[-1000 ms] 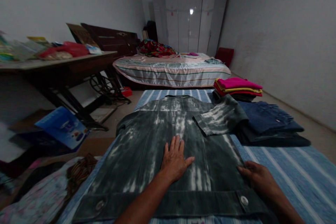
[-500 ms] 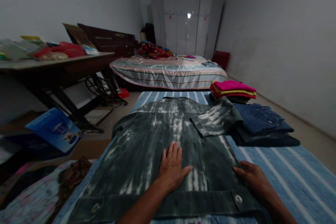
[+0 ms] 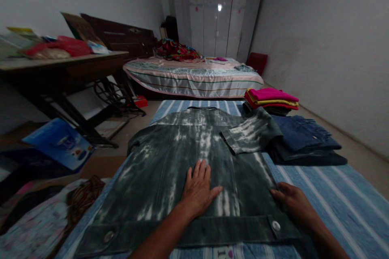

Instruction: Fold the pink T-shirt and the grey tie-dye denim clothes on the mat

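A dark green, white-streaked denim jacket [image 3: 136,186] lies back side up before me, its hem with metal buttons towards me. Its right sleeve is folded inward across the back; the left one hangs at the far left side. My left hand [image 3: 199,190] rests flat on the middle of the back, fingers stretched out and thumb spread. At the jacket's right edge, just above the hem, my right hand [image 3: 293,200] pinches the cloth between thumb and fingers. Some of its fingertips are hidden under the edge.
The jacket is on a blue striped cover [image 3: 331,202]. Folded jeans [image 3: 304,137] and a stack of bright folded clothes [image 3: 273,97] sit at the right. A sewing-machine table [image 3: 60,64] stands left, clothes [image 3: 39,218] lie low at left, and a bed [image 3: 194,77] is beyond.
The view has tilted and shifted slightly, so the room sits a little higher in the picture. Both hands stay at about the same places on the jacket.
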Demonstrator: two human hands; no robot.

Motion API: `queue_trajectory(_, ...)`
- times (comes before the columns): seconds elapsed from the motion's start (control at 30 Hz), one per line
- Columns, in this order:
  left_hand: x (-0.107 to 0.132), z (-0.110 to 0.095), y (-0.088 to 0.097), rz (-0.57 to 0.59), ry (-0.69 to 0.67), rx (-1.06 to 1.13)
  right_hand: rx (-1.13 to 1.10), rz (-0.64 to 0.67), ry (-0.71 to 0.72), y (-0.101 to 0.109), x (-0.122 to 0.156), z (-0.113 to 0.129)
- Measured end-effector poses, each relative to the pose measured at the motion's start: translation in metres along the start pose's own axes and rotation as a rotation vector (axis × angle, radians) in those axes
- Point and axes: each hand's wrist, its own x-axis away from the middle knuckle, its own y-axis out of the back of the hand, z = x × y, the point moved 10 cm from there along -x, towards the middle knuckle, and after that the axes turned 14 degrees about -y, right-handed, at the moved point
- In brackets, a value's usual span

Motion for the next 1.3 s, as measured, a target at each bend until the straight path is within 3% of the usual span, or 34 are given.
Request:
queue_trajectory(0.23,-0.002,-0.002,-0.001,0.013,-0.025,-0.054,-0.065,0.016,-0.043,0.004,0.005,0.001)
queue_trajectory(0.43,-0.004,-0.004,-0.002,0.002,-0.034,-0.087,-0.260,0.132,-0.167,-0.003,0.011,-0.001)
queue_trajectory(0.77,-0.004,-0.005,-0.004,-0.019,-0.070,-0.049,-0.369,0.177,-0.136,-0.001,0.019,0.010)
queue_trajectory(0.93,-0.004,-0.006,-0.005,-0.003,-0.073,-0.067,-0.097,0.052,-0.081,0.009,0.010,0.002)
queue_trajectory(1.13,-0.007,-0.006,-0.005,-0.014,-0.073,-0.077,0.713,-0.435,0.151,0.027,0.024,0.038)
queue_trajectory(1.23,-0.007,-0.007,-0.005,-0.017,-0.076,-0.068,0.782,-0.534,0.348,0.006,0.046,0.069)
queue_trajectory(1.3,-0.006,-0.007,-0.004,-0.015,-0.068,-0.061,0.751,-0.457,0.546,-0.027,0.056,0.083)
